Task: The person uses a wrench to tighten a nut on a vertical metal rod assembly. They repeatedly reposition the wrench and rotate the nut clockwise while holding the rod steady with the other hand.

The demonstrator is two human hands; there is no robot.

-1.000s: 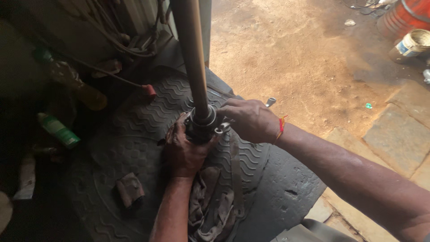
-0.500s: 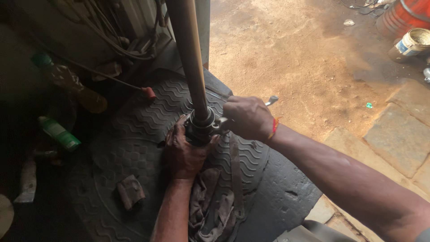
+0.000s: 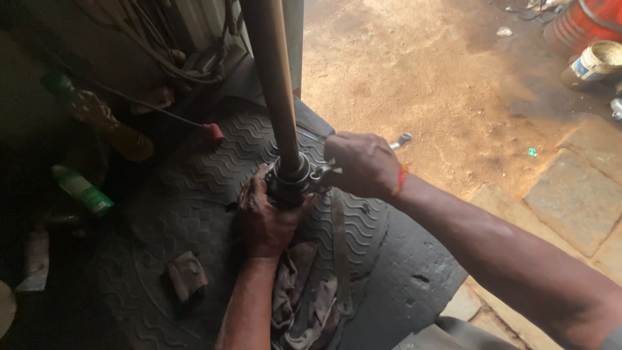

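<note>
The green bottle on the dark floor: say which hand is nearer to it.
Left. The left hand grips the shaft collar, on the green bottle side; the right hand is beyond the shaft.

— What have you got on your arms?

— Nothing much. Both forearms are bare, no sleeves and no gloves. My left grip [image 3: 262,220] is smeared dark with grease across the back and the fingers.

— And the right grip [image 3: 363,165]?

— Just behind it, at the wrist, I wear a thin orange-red thread band [image 3: 402,178]. No rings, no watch.
</note>
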